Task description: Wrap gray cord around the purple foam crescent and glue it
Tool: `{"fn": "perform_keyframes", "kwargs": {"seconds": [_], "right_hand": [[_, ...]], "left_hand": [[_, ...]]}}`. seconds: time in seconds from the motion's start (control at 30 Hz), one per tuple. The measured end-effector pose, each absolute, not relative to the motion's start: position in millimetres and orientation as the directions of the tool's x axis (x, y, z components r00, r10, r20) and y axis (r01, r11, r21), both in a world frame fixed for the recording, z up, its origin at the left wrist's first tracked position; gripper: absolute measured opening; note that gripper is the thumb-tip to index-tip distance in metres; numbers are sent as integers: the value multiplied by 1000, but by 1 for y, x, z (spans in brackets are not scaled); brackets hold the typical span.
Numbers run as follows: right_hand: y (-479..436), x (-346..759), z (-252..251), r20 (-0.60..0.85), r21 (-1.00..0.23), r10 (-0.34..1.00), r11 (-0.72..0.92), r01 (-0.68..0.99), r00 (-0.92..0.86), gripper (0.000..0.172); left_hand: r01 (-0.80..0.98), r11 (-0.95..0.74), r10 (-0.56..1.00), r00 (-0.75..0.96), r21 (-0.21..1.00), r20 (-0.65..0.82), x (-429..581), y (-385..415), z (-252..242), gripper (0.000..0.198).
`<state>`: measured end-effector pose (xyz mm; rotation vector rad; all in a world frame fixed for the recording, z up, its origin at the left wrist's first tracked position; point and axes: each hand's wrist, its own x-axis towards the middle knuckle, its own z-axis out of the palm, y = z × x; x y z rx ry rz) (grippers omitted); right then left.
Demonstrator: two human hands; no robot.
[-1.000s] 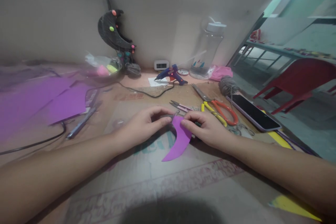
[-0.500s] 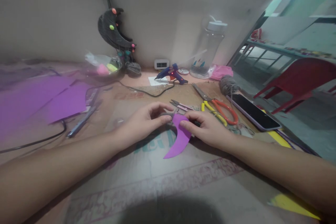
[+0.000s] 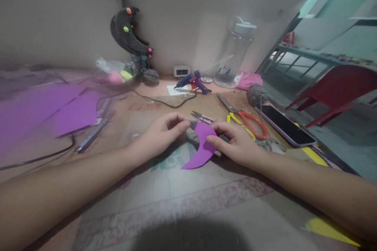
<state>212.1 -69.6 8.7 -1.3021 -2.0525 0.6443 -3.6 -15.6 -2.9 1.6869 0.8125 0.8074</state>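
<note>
My right hand (image 3: 235, 141) grips a purple crescent cutout (image 3: 203, 151) along its outer edge, thumb on the face. The crescent is held just above the cardboard, its lower point aimed left. My left hand (image 3: 166, 131) pinches thumb against forefinger beside the crescent's upper end. A bit of grey yarn (image 3: 193, 124) shows between the left fingertips and the crescent; its course behind the cutout is hidden. Just beyond the hands lie small thread snips (image 3: 203, 117) and orange-and-yellow-handled scissors (image 3: 253, 123).
A blue glue gun (image 3: 193, 81) with a lit red light rests at the back, its cord running left. Nearby stand a clear bottle (image 3: 234, 55), a grey yarn ball (image 3: 257, 95) and a phone (image 3: 285, 125). Purple sheets (image 3: 75, 111) lie left. A dark crescent ornament (image 3: 125, 33) leans against the wall.
The crescent has tilted and its lower point has risen slightly. My left fingertips have drawn a little away from its upper end, to the left.
</note>
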Motion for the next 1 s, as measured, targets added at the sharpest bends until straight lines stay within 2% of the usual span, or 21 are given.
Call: {"fn": "perform_keyframes", "kwargs": {"seconds": [0.17, 0.27, 0.37, 0.43, 0.6, 0.7, 0.87, 0.97, 1.0], "right_hand": [[-69, 211, 4, 236, -754, 926, 366, 546, -295, 13], [-68, 211, 5, 375, -732, 887, 462, 501, -270, 6], [-68, 214, 8, 587, -549, 751, 644, 533, -302, 13], [-68, 218, 10, 650, -401, 666, 710, 579, -365, 17], [-69, 224, 9, 644, -120, 561, 745, 656, -520, 19], [-68, 223, 8, 630, -33, 531, 747, 664, -567, 20], [-67, 220, 7, 576, -47, 575, 733, 679, -581, 20], [-69, 221, 9, 550, -131, 608, 740, 659, -573, 9], [-70, 221, 9, 543, -178, 622, 742, 646, -564, 15]], "left_hand": [[87, -222, 851, 504, 971, 150, -4, -18, -2, 23], [56, -192, 854, 501, 980, 139, -5, -18, -2, 24], [83, -227, 844, 515, 970, 153, -7, -17, -3, 29], [111, -265, 813, 560, 958, 160, -8, -17, -3, 33], [141, -295, 800, 577, 945, 163, -9, -19, 0, 37], [147, -277, 818, 555, 949, 153, -7, -20, 1, 33], [178, -240, 854, 507, 954, 120, -5, -18, 0, 29], [177, -232, 855, 507, 956, 113, -5, -16, -1, 28], [179, -232, 854, 508, 956, 112, -5, -17, 0, 28]]}}
